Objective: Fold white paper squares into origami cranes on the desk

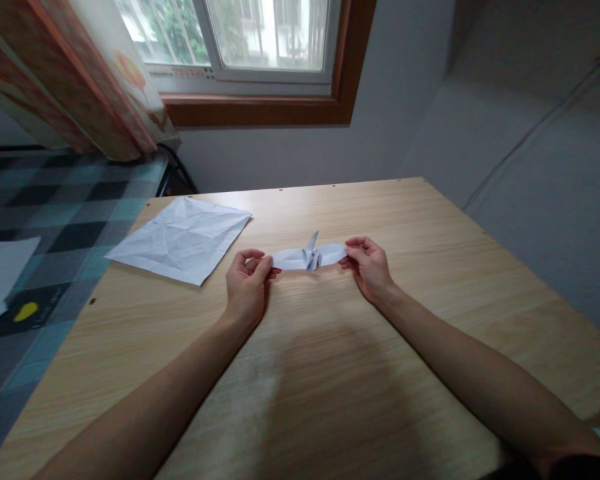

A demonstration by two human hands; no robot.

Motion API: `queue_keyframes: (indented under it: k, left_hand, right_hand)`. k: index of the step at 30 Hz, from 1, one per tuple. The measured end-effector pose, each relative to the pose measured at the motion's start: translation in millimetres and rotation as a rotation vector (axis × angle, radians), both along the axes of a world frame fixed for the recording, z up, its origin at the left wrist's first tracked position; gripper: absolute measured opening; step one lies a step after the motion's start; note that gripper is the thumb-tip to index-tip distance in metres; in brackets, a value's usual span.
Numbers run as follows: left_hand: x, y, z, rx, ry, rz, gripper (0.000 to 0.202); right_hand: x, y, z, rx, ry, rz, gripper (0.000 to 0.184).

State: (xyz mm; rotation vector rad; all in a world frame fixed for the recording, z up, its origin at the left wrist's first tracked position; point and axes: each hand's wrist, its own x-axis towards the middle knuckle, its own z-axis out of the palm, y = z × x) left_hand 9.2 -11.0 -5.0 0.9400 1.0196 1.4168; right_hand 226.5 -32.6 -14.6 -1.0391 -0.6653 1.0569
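A folded white paper crane [311, 257] is stretched between my two hands above the wooden table, its wings spread out flat to the sides. My left hand [249, 275] pinches the tip of the left wing between thumb and fingers. At the other end, my right hand [369, 265] grips the right wing tip the same way. A narrow pointed flap stands up from the crane's middle, where the body is bunched in small folds. The fingers cover both wing ends.
Left of my hands, a creased square sheet of white paper [180, 241] lies on the wooden table [460, 293]. Beyond the table's left edge is a checked cloth surface [75, 200] with another white paper [5, 277]. A wall and window [270, 40] stand behind.
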Motion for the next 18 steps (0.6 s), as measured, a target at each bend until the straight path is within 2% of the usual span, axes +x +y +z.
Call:
queue_keyframes:
  k: [11, 15, 18]
  left_hand:
    - [0.0, -1.0, -1.4, 0.060, 0.106, 0.042, 0.026]
    - [0.4, -2.0, -0.6, 0.042, 0.096, 0.032, 0.025]
    - [0.0, -2.6, 0.0, 0.037, 0.094, 0.025, 0.025]
  right_hand:
    - [6.2, 0.7, -3.7, 0.033, -0.012, -0.016, 0.027]
    - [19.2, 6.1, -5.7, 0.053, -0.015, -0.106, 0.023]
    - [38.9, 13.1, -6.5, 0.061, -0.005, -0.228, 0.019]
